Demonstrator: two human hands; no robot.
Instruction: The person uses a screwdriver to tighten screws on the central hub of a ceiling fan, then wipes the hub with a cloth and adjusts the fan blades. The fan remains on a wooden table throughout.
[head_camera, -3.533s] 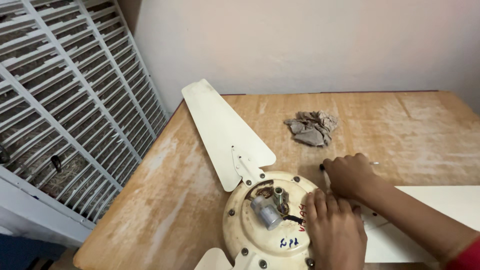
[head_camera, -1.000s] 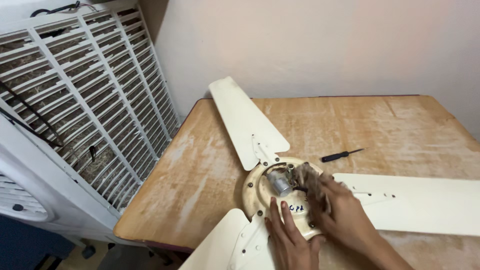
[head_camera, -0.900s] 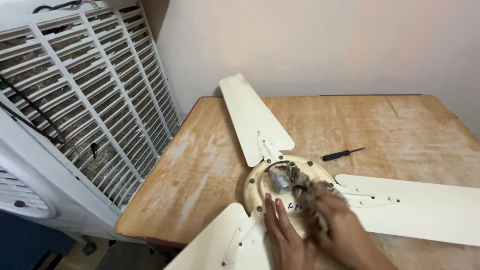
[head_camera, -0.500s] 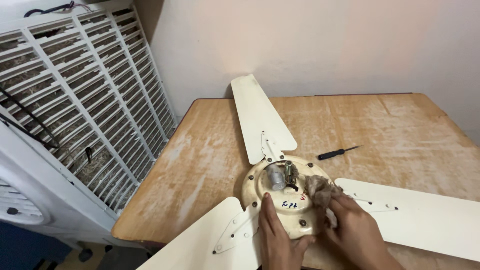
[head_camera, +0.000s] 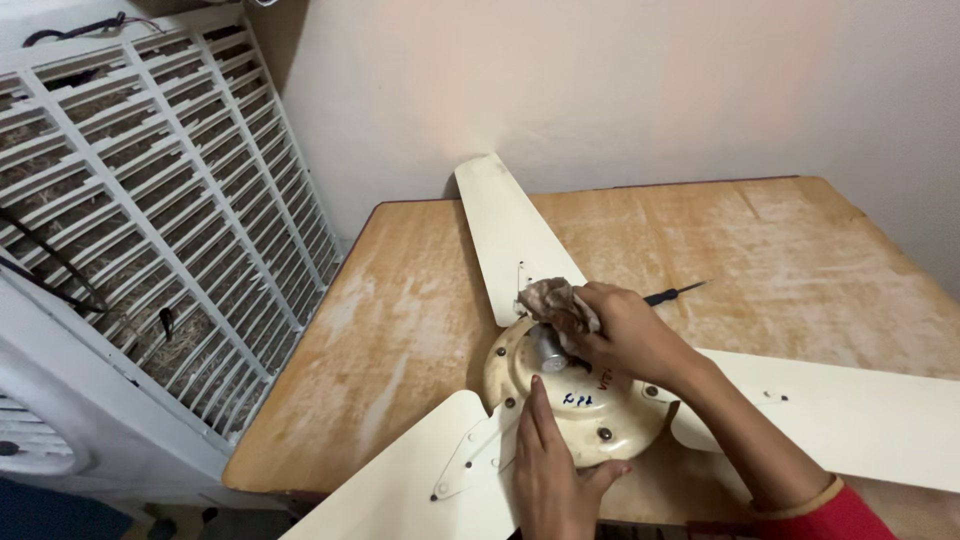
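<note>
Clutching a crumpled rag (head_camera: 548, 298), the right hand (head_camera: 622, 335) rubs the round metal hub (head_camera: 575, 410).

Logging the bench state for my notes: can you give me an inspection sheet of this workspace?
Surface: wooden table, worn with pale patches.
Job's things: cream ceiling fan, hub up; crumpled rag pressed at the hub's far edge.
Clutter: black-handled screwdriver beyond the hub.
Grip: right hand holds the rag; left hand flat on the hub.
Cables: dark cable across the cooler.
Surroundings: white slatted air cooler at left; plain wall.

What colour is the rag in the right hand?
Greyish brown, crumpled: the rag sits in the right hand, seen in the head view.
</note>
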